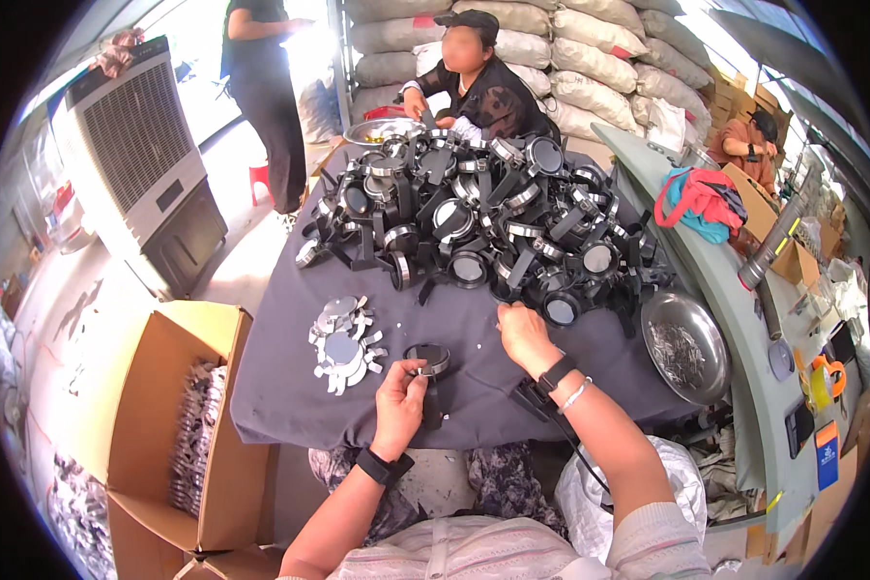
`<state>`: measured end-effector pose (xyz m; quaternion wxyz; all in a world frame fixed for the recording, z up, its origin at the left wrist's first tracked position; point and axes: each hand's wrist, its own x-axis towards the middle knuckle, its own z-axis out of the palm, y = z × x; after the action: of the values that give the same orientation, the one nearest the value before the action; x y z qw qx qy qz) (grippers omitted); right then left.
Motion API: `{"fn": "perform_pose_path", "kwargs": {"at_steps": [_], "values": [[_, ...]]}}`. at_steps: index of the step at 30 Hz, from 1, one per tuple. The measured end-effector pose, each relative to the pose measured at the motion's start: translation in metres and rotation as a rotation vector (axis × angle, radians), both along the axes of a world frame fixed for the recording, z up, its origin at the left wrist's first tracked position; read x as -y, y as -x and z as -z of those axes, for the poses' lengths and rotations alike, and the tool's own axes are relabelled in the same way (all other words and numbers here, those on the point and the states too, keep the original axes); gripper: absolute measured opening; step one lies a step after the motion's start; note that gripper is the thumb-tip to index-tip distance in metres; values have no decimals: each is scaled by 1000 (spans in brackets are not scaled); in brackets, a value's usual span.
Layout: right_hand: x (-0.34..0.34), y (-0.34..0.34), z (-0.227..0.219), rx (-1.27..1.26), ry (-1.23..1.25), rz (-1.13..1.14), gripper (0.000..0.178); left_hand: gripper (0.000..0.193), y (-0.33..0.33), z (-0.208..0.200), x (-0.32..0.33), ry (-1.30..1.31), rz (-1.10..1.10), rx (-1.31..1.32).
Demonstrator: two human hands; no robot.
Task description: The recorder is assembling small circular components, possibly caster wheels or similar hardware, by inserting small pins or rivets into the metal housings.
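My left hand is closed on a round black part with a metal band. Its dark handle points down toward the table's near edge. To the right, my right hand reaches the near edge of a large heap of similar black-handled round parts. The fingers of that hand are pinched together, and what they hold, if anything, is too small to make out. Left of my left hand lies a small pile of silvery discs with tabs.
On the table's right edge sits a steel dish of small metal pieces. An open cardboard box of metal parts stands left of the dark-covered table. Across the heap, a co-worker handles parts beside another metal dish.
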<state>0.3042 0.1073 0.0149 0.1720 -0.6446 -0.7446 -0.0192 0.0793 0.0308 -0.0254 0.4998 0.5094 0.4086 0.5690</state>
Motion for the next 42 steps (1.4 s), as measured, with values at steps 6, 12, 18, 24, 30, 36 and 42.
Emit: {"fn": "perform_pose_path", "kwargs": {"at_steps": [6, 12, 18, 24, 30, 36, 42], "values": [[-5, -3, 8, -108, 7, -114, 12, 14, 5, -7, 6, -4, 11, -34], [3, 7, -2, -478, 5, -247, 16, 14, 3, -4, 5, 42, 25, 28], [-9, -5, 9, -416, 12, -434, 14, 13, -8, -8, 1, -91, -5, -114], [9, 57, -28, -526, 373, -265, 13, 20, 17, -4, 20, -110, -318, -358], [-6, -4, -15, -239, 287, -297, 17, 15, -19, -10, -3, -264, -154, -62], [-13, 19, -13, -66, 182, -396, 16, 18, -12, 5, -1, -326, -206, -65], [4, 44, -14, 81, 58, -297, 12, 23, 8, -5, 15, -33, -157, -171]]}}
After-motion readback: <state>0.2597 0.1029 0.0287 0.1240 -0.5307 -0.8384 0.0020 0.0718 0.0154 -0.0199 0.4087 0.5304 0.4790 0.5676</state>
